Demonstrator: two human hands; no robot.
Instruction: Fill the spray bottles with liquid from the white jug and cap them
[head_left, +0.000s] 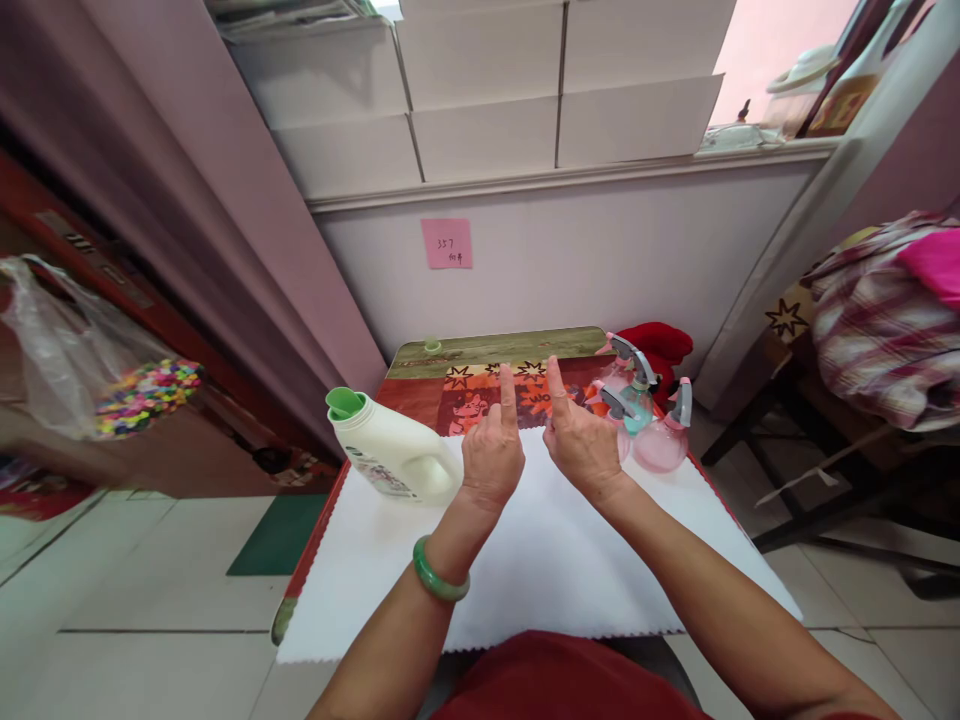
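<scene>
Cream plastic jug with green cap (401, 458) stands left of the fingers on my left hand (493, 450); translucent pink and teal spray bottles (637, 414) stand right of my right hand (583, 445). Both index fingers extend, others curl on nothing; an outward swing might topple the jug.

Cream jug (396, 448), green-spouted, upright, left; pink and teal spray bottles (660, 446) clustered right.

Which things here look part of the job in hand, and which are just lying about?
Likely the job's, being near the left hand and right hand: jug, spray bottles, white sheet.

Apparently just about: plastic bag, clothes, pink note, green mat.
</scene>
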